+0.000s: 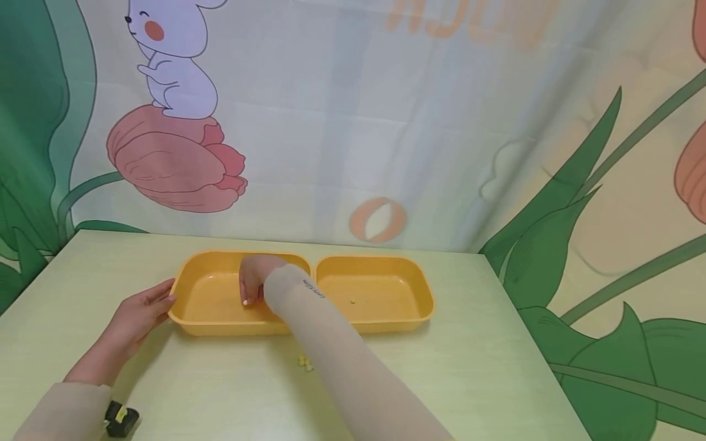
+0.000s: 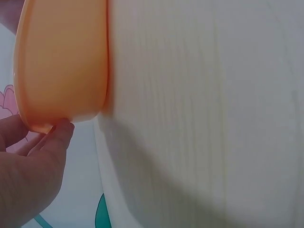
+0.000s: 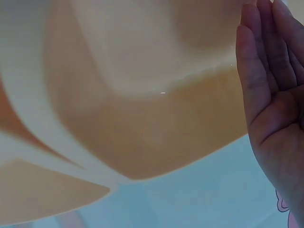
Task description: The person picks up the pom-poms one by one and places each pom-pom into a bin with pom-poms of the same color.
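A yellow tray with two compartments stands on the table; its left compartment (image 1: 212, 300) is nearer my left hand (image 1: 138, 315). That hand holds the left end at the rim, thumb against the outer wall in the left wrist view. My right hand (image 1: 256, 278) reaches down inside the left compartment, fingers pointing at its floor. In the right wrist view its fingers (image 3: 254, 71) lie close together and fairly straight. No held thing is visible there, though the fingertips run out of the frame. A tiny yellow piece (image 1: 353, 301) lies in the right compartment (image 1: 380, 309).
Several small yellow pieces (image 1: 305, 362) lie on the pale table (image 1: 485, 380) in front of the tray, beside the right sleeve. A small black object with a yellow mark (image 1: 121, 419) sits by the left sleeve. Behind the table hangs a printed cloth (image 1: 309, 153).
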A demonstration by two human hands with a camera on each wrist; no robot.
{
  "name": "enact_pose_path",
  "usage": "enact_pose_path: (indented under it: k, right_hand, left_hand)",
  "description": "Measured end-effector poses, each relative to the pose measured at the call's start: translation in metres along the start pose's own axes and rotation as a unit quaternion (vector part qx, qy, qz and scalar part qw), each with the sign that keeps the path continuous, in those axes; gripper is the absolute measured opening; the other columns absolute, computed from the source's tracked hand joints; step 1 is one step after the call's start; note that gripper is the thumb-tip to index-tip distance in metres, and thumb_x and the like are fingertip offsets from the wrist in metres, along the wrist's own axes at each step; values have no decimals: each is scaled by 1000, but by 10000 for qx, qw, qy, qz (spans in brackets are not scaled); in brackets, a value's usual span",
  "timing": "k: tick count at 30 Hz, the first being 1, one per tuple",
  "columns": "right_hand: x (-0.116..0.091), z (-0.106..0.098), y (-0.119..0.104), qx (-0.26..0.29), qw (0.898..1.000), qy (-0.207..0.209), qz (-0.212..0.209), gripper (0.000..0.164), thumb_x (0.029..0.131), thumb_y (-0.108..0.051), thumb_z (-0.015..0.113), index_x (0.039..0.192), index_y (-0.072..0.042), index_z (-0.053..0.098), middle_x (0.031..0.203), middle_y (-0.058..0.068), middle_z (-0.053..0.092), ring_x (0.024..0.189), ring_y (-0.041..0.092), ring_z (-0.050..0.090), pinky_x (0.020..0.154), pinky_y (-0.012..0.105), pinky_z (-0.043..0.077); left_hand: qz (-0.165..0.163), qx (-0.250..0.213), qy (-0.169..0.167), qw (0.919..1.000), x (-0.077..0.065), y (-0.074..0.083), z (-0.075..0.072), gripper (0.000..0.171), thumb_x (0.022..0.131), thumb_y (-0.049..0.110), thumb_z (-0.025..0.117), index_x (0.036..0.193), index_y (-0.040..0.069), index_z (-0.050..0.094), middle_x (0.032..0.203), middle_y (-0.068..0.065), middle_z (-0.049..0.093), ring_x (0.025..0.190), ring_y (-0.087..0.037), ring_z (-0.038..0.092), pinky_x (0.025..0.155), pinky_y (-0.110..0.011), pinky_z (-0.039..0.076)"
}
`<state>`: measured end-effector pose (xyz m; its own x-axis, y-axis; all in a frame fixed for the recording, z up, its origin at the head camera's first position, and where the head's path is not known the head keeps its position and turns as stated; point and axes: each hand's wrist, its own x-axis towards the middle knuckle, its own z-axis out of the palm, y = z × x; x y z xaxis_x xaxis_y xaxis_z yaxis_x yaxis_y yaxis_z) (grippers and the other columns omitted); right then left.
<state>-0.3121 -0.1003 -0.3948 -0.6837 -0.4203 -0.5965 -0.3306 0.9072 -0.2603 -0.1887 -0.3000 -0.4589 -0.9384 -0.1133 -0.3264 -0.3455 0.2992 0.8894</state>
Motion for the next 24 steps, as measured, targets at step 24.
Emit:
enact_pose_path:
  k: [24]
  right_hand:
    - [11,8,1,-706,9973,49,-214,18,88,-19,79,71,-18,75,73,-7,65,77,15,57,73,25,51]
  left_hand:
    - [44,8,-47,10000,0,0,-2,63,112,29,37,163,5,8,169,-23,13,155,-44,23,115,-41,37]
